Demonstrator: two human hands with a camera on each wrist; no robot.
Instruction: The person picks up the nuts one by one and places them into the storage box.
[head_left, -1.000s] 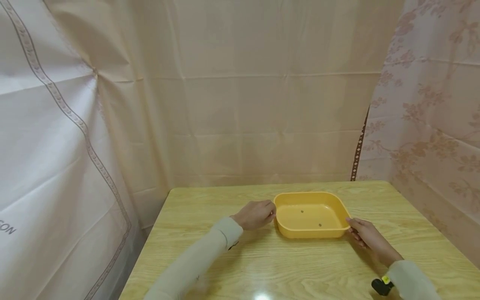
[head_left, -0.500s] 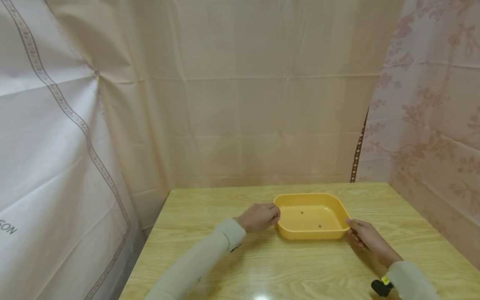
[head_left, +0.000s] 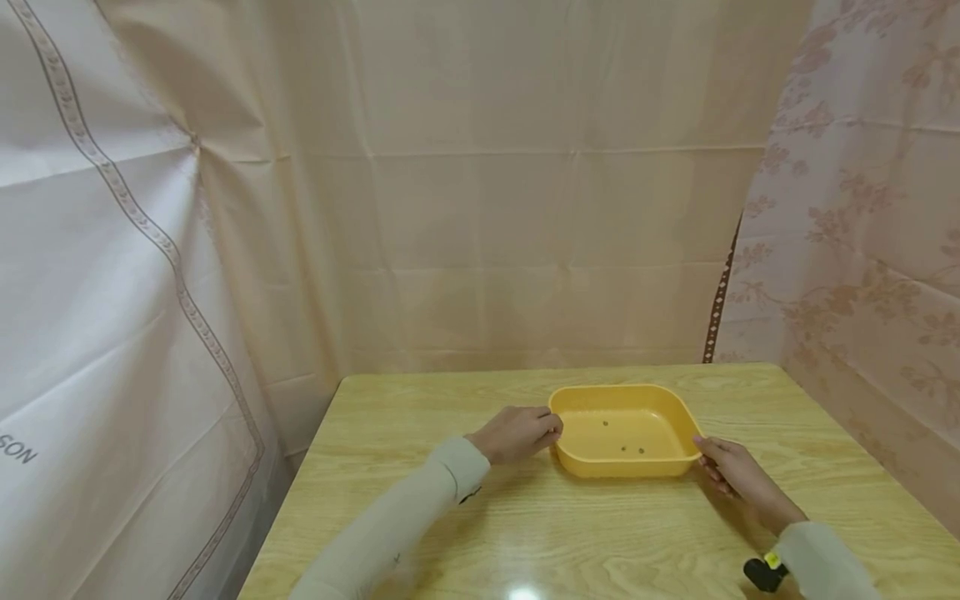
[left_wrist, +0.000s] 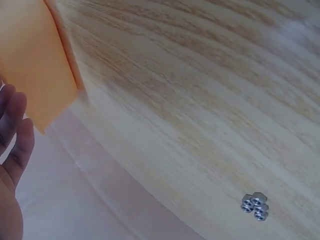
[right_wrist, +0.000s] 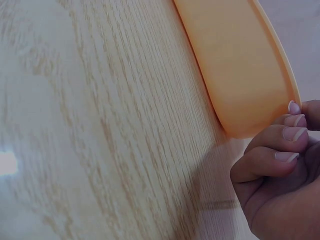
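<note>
A yellow plastic tray (head_left: pixel 622 469) stands toward the far right of the wooden table. Three small nuts (head_left: pixel 605 423) lie on its floor. My left hand (head_left: pixel 517 433) hangs over the tray's left rim, fingers loosely curled and tips just inside the edge. In the left wrist view only some fingers (left_wrist: pixel 20 145) show beside the tray wall (left_wrist: pixel 40 65); no nut is visible in them. At the right near corner my right hand (head_left: pixel 735 475) pinches the rim, its other fingers (right_wrist: pixel 265 160) curled below. Several metal hex nuts (left_wrist: pixel 256 205) sit grouped on the table.
The wood-grain table (head_left: pixel 570 533) ends at a beige hanging cloth (head_left: pixel 525 250). Patterned cloths (head_left: pixel 877 250) enclose the right and left sides. A black object with a yellow part (head_left: pixel 765 573) is at my right sleeve (head_left: pixel 821 558).
My left hand has shifted slightly right, from beside the rim to over it. A third nut now lies in the tray, where two lay before. My right hand keeps its pinch.
</note>
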